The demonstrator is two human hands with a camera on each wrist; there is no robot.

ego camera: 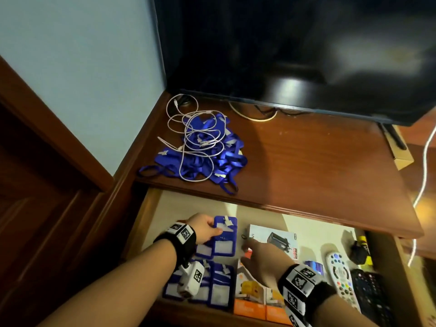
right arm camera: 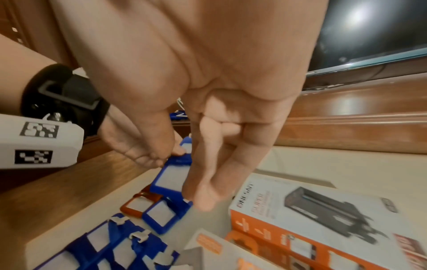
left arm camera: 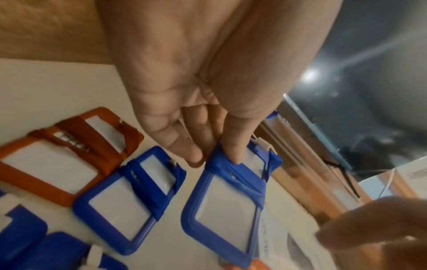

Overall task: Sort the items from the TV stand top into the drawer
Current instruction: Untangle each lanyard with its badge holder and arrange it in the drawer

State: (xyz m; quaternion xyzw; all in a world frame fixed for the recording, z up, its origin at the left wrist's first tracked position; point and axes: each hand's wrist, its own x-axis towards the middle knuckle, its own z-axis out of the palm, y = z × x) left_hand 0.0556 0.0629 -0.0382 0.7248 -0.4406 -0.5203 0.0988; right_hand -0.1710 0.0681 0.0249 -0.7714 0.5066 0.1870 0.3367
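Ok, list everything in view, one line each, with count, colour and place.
TV: one, black, on the stand top.
Lanyards: a tangled pile, blue, left of the stand top.
Cable: one, white, looped over the lanyards.
Badge holders: several blue, one orange, left part of the drawer.
Held holder: one, blue, at the back of that group.
Boxes: one white and orange, two orange in front, drawer middle.
Remotes: one white, one black, drawer right.
Left hand: pinches the held holder.
Right hand: over the boxes, holds nothing.
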